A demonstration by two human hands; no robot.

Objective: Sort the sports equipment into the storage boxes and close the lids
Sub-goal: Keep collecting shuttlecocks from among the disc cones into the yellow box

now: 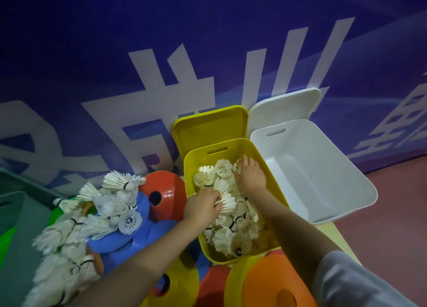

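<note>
A yellow storage box [258, 156] stands open in the middle, holding several white shuttlecocks [233, 230]. Both my hands are inside it. My left hand [201, 205] has its fingers curled round a shuttlecock [227, 202] on top of the heap. My right hand [250, 176] lies palm down on the shuttlecocks at the far side, fingers fairly straight. To the right stands a white box [323, 168] with nothing in it. A heap of loose shuttlecocks [76, 221] lies at the left among coloured disc cones [161, 191].
The yellow lid [208, 126] and white lid [284, 105] lean against the blue wall behind the boxes. Blue, red, yellow and orange disc cones [272, 281] lie in front. A green box edge [11, 205] shows at far left. Red floor lies to the right.
</note>
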